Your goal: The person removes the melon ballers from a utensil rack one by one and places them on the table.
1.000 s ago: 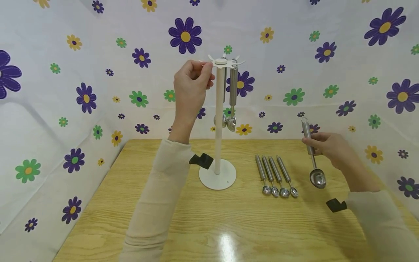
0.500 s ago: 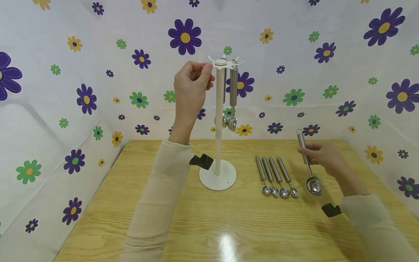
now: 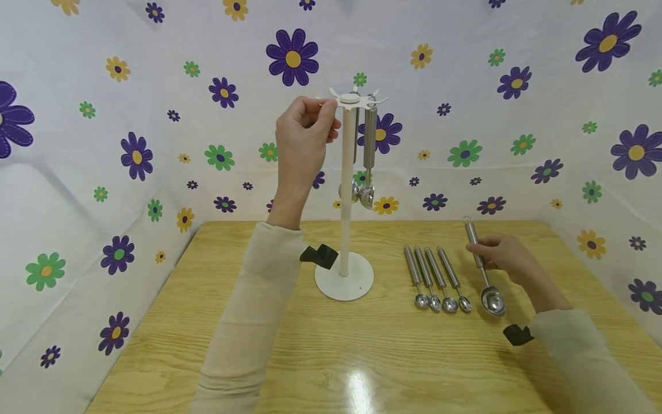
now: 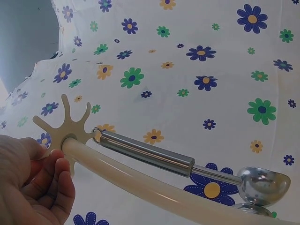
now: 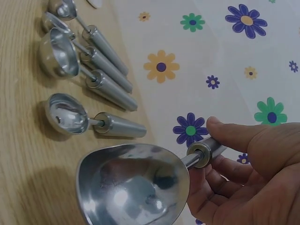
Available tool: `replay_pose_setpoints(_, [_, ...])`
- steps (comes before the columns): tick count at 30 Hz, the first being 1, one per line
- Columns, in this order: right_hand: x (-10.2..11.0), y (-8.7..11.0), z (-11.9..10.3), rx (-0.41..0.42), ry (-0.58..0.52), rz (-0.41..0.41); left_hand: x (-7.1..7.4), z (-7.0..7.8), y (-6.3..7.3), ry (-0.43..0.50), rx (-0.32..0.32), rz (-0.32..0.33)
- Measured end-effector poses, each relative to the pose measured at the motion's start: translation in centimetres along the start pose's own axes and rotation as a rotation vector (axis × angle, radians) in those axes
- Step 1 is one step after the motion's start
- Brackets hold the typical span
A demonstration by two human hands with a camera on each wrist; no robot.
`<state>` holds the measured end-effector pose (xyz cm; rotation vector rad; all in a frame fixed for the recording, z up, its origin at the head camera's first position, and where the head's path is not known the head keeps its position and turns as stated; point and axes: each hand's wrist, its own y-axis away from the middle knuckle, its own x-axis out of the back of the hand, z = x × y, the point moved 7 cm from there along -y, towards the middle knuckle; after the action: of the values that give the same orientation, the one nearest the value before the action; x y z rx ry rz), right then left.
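Note:
My left hand (image 3: 305,135) pinches one arm of the hook ring on top of a white stand (image 3: 345,190). Two metal scoops hang from that ring; the nearer one (image 3: 369,138) shows fully in the head view, the other is partly behind the pole. Over the right of the table, my right hand (image 3: 509,257) holds a larger metal scoop (image 3: 493,301) by its handle, bowl downward. In the right wrist view the thumb and fingers close round the handle, and the bowl (image 5: 133,187) fills the foreground.
Several smaller metal scoops (image 3: 437,276) lie in a row on the wooden table (image 3: 258,356), between the stand's round base (image 3: 331,287) and my right hand. A white cloth with flowers (image 3: 455,46) hangs behind the table and along its sides.
My right hand has come down and to the left with the scoop, closer to the table and the row of scoops. The left hand and the stand have stayed put.

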<state>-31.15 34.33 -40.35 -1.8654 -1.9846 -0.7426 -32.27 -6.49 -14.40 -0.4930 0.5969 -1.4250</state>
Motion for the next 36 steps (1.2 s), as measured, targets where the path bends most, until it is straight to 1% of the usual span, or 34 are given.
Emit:
replay_pose_setpoints(9, [-0.9, 0.0, 0.7, -0.011, 0.015, -0.038, 0.0, 0.2, 0.1, 0.012, -0.023, -0.005])
replay_pose_setpoints(12, [-1.2, 0.1, 0.8, -0.017, 0.015, -0.043, 0.1, 0.1, 0.2, 0.016, -0.01, -0.006])
replay_pose_setpoints(15, [-1.5, 0.3, 0.8, -0.013, 0.021, -0.041, 0.0, 0.2, 0.3, 0.014, -0.015, -0.008])
replay_pose_setpoints(20, [-1.7, 0.5, 0.9, -0.005, 0.057, -0.025, 0.0, 0.4, 0.5, 0.019, -0.02, -0.013])
replay_pose_setpoints(23, [-1.8, 0.5, 1.0, -0.008, 0.053, -0.021, 0.0, 0.3, 0.5, 0.023, -0.002, -0.013])
replay_pose_setpoints(26, [-1.9, 0.5, 1.3, -0.016, 0.057, -0.012, 0.0, 0.4, 0.5, 0.023, -0.008, -0.013])
replay_pose_setpoints(30, [-2.0, 0.5, 1.7, -0.03, 0.104, 0.028, 0.0, 0.4, 0.6, 0.025, -0.015, -0.014])
replay_pose_setpoints(32, [-2.1, 0.5, 1.8, -0.031, 0.117, 0.048, 0.0, 0.3, 0.6, 0.027, -0.003, -0.015])
replay_pose_setpoints(35, [-2.4, 0.5, 2.2, -0.028, 0.119, 0.071, 0.0, 0.3, 0.7, 0.029, 0.016, -0.015])
replay_pose_setpoints(36, [-2.5, 0.5, 2.4, -0.027, 0.113, 0.08, 0.0, 0.3, 0.7, 0.028, 0.011, -0.015])
